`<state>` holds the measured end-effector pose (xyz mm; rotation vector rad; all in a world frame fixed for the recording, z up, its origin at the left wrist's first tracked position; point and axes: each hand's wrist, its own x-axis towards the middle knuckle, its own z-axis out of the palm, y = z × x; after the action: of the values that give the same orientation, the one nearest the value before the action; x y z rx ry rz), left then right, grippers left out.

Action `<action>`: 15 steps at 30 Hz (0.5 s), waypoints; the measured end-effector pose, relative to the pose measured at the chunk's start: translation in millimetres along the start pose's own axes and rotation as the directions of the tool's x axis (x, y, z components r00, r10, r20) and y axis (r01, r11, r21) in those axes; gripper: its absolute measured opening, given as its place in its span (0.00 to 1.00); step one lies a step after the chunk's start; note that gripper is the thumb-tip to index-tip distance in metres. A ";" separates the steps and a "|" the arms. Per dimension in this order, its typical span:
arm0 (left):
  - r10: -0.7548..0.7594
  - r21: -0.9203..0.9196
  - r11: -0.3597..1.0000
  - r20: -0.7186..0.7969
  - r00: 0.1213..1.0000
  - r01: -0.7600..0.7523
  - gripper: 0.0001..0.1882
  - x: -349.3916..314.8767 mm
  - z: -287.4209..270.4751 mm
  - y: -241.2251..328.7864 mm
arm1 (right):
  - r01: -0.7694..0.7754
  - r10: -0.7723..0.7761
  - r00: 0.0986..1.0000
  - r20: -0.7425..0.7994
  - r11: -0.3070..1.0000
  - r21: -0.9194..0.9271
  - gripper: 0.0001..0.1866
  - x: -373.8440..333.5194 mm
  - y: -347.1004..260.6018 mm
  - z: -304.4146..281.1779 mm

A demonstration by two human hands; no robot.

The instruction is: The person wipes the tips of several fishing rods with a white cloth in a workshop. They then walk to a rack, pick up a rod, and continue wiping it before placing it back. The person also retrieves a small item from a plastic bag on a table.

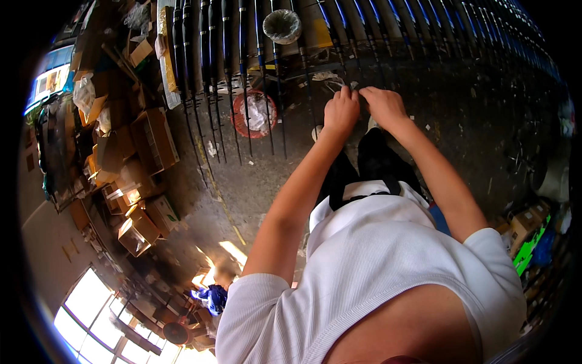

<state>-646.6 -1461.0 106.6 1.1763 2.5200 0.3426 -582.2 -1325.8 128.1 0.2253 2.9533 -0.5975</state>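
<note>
In front of my body, my left hand (pixel 342 113) and my right hand (pixel 384 105) are close together at about the same height. The fingers of both are closed in a pinch, near the thin ends of a row of slender black and blue rods that look like fishing rods (pixel 330 27). Something small and pale may be between the fingertips, but it is too small to make out. A round grey bowl (pixel 282 26) stands among the rods, left of my hands.
A red basket (pixel 274 124) holding white crumpled material stands on the floor beneath the rod tips. Open cardboard boxes (pixel 154 142) are piled along the left. A person in blue (pixel 213 297) is at the lower left. More boxes (pixel 526 225) lie at the right.
</note>
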 end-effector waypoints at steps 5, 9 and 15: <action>-0.001 -0.144 0.990 0.010 1.000 0.002 0.35 -52.8 -26.8 6.5 | -0.048 0.046 0.992 -0.117 0.999 -0.011 0.12 -30.4 -19.0 -3.8; -0.146 -0.067 0.988 -0.070 0.987 0.142 0.28 -103.4 -53.9 -24.6 | -0.001 0.009 0.995 -0.098 0.997 0.083 0.13 -44.6 -48.3 -13.9; -0.226 0.116 0.965 -0.088 0.970 0.235 0.23 -152.7 -61.3 -70.2 | 0.132 -0.163 0.950 0.268 0.983 0.127 0.29 -53.4 -115.0 17.6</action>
<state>-628.0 -1627.9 168.3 0.9128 2.7429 0.1731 -547.7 -1444.0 163.1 -0.0681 2.6843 -0.7410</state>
